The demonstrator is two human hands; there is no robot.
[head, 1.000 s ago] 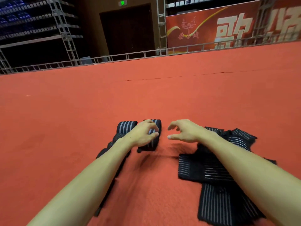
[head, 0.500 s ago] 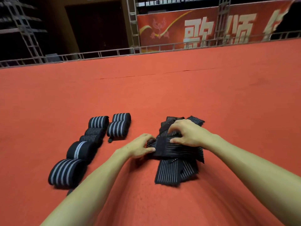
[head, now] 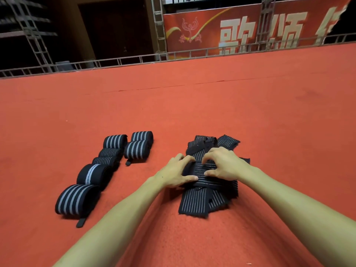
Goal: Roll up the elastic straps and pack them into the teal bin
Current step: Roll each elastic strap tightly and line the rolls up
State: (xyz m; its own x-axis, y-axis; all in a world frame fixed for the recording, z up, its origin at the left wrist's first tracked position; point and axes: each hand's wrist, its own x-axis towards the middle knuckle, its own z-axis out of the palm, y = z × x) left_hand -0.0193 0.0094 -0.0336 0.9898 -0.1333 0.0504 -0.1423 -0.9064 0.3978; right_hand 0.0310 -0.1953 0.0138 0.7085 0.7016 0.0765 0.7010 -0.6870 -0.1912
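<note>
A loose pile of unrolled black elastic straps (head: 194, 202) with thin grey stripes lies on the red carpet, right of centre. Both hands are on the top strap (head: 204, 168), which runs crosswise over the pile. My left hand (head: 176, 173) grips its left end, fingers curled over the edge and thumb along the near side. My right hand (head: 221, 163) pinches the same strap just to the right, fingertips on top and thumb below. Several rolled straps (head: 77, 198) lie in a line to the left. No teal bin is in view.
The red carpet (head: 269, 122) stretches far ahead and to both sides. A low metal truss rail (head: 125, 59) borders its far edge, with a red banner (head: 240, 29) and scaffolding behind it.
My left hand left the rolled straps and came to the pile. My right hand reached the pile too. Both now hold the top strap, closer together than half a second ago.
</note>
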